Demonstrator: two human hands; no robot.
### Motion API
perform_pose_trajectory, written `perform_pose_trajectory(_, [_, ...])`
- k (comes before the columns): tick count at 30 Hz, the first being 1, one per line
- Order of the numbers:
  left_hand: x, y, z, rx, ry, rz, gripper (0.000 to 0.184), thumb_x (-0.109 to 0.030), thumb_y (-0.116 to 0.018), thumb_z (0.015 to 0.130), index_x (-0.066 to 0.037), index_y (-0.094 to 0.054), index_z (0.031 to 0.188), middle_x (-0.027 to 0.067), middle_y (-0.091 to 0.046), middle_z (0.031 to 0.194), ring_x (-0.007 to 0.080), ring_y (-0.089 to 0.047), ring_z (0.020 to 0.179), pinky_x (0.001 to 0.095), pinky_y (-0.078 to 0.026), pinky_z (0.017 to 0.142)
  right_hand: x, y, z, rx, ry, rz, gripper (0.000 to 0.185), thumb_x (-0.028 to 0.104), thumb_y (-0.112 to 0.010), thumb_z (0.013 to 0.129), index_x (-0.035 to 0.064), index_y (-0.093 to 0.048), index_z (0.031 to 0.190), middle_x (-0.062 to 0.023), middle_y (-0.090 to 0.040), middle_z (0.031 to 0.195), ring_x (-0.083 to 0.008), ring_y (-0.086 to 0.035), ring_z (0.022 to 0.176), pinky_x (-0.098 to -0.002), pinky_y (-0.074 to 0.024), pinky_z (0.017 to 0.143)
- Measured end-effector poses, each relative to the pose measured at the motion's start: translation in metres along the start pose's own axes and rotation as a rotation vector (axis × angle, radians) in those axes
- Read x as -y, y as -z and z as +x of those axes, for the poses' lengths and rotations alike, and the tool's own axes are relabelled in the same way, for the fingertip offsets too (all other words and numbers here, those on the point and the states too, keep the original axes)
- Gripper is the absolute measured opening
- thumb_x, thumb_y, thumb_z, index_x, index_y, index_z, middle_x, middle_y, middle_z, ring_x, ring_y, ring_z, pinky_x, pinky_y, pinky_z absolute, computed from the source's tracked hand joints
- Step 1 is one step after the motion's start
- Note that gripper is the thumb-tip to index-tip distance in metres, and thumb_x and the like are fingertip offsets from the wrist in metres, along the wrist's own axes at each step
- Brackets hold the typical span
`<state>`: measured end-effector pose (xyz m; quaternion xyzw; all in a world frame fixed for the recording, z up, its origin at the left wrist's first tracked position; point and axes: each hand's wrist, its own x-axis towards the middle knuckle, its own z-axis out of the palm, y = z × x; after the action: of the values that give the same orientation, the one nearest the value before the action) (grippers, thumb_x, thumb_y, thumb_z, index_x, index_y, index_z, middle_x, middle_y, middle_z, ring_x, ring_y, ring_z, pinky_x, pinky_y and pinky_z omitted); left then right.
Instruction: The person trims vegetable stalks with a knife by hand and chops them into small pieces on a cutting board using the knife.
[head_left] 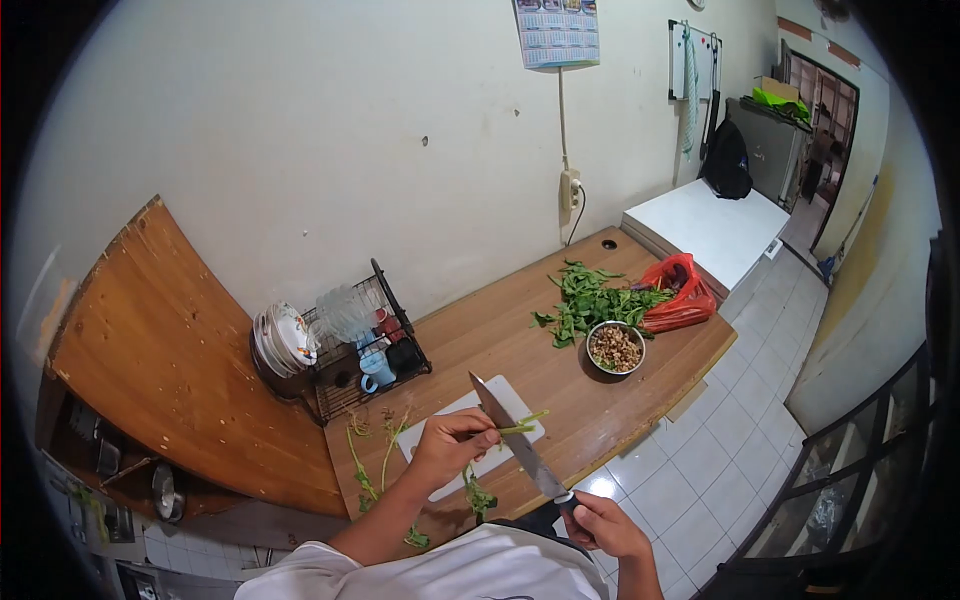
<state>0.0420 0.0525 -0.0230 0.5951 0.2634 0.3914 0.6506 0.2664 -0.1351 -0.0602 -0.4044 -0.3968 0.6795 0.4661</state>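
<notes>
My right hand [603, 524] is wrapped round the dark handle of a large knife [528, 455], whose blade slants up and left over a white cutting board [412, 437]. Pinched in my left hand [456, 444] are thin green stems [530, 422], which touch or lie close to the blade. Leafy sprigs [480, 498] rest by the board's near edge. More stems with roots [362, 465] lie on the wooden table [460, 335] to the left of the board.
A dish rack [345, 400] with plates, glasses and a blue mug [376, 370] stands at the left. Toward the right are green leaves [590, 300], a red plastic bag [685, 300] and a metal bowl [615, 348] of small brown pieces. A wooden panel [190, 370] rises at far left.
</notes>
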Motion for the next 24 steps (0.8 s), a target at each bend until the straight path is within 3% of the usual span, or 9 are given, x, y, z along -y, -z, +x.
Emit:
perform_pose_trajectory(10, [0.023,0.002,0.01,0.007,0.099,-0.009,0.024,-0.021,-0.075,0.092,0.003,-0.073,0.088,0.003,-0.065,0.087,0.0085,-0.055,0.069,0.0223,-0.042,0.063,0.004,-0.002,0.004,-0.053,0.01,-0.04,0.046,0.05,-0.052,0.102,0.0042,-0.052,0.098,-0.0001,-0.045,0.064,-0.0064,-0.036,0.051,-0.0231,-0.0261,0.043])
perform_pose_trajectory(13, [0.025,0.001,0.009,-0.003,0.097,0.033,0.022,-0.021,-0.073,0.094,0.001,-0.072,0.094,0.0011,-0.062,0.083,0.0078,-0.052,0.07,0.0227,-0.041,0.062,0.003,0.0,0.007,-0.034,0.024,0.019,0.043,0.048,-0.051,0.103,0.0051,-0.052,0.098,0.0012,-0.045,0.065,-0.0057,-0.037,0.052,-0.0227,-0.0275,0.044])
perform_pose_trajectory(16, [0.012,0.001,0.006,0.043,0.129,-0.191,0.022,-0.017,-0.067,0.098,0.003,-0.069,0.106,0.0012,-0.058,0.086,0.0074,-0.049,0.071,0.0237,-0.041,0.063,0.002,0.005,0.008,-0.002,0.036,0.09,0.04,0.045,-0.049,0.105,0.0059,-0.052,0.099,0.0022,-0.045,0.065,-0.0053,-0.038,0.053,-0.0222,-0.0293,0.045])
perform_pose_trajectory(18, [-0.001,-0.002,0.007,0.153,-0.031,0.05,0.023,-0.014,-0.061,0.101,0.005,-0.066,0.113,0.0023,-0.055,0.091,0.0075,-0.048,0.071,0.0241,-0.041,0.063,0.003,0.009,0.008,0.009,0.032,0.122,0.041,0.047,-0.049,0.105,0.006,-0.052,0.1,0.0019,-0.044,0.065,-0.0054,-0.038,0.053,-0.022,-0.0292,0.045])
perform_pose_trajectory(24, [-0.01,0.001,0.008,0.221,0.002,0.123,0.021,-0.012,-0.06,0.101,0.007,-0.068,0.108,0.0034,-0.055,0.095,0.0075,-0.051,0.073,0.0214,-0.042,0.064,0.007,0.007,0.006,-0.01,-0.033,0.053,0.053,0.058,-0.054,0.098,0.0056,-0.053,0.099,0.0004,-0.046,0.068,-0.0057,-0.038,0.054,-0.0224,-0.0239,0.043])
